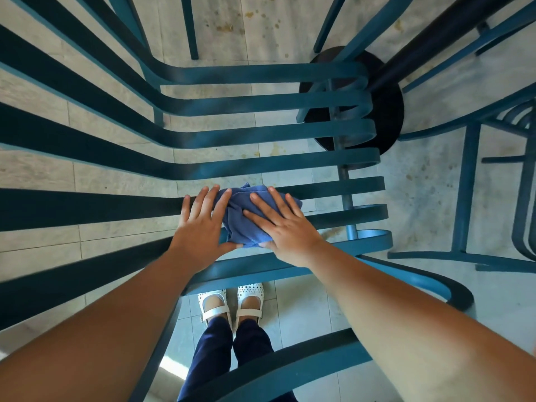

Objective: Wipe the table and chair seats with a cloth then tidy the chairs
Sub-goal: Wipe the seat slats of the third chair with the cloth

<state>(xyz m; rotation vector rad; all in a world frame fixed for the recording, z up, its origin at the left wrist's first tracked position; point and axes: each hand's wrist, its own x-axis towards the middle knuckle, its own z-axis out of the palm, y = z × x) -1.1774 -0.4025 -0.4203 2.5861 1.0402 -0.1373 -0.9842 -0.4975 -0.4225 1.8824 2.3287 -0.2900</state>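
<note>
A crumpled blue cloth [242, 224] lies on the slatted seat of a teal metal chair [261, 134] right below me. My left hand [200, 224] rests flat on the slats at the cloth's left side, fingers straight, the forefinger and thumb touching the cloth. My right hand [285, 227] presses down on the cloth's right part with its fingers spread and straight. The chair's backrest slats sweep off to the left. The tabletop is out of view.
The table's black round base [388, 111] and dark post [429, 44] stand beyond the seat at upper right. A second teal chair [470, 181] stands at the right. My feet in white shoes [232, 303] stand on the pale tiled floor under the seat's near edge.
</note>
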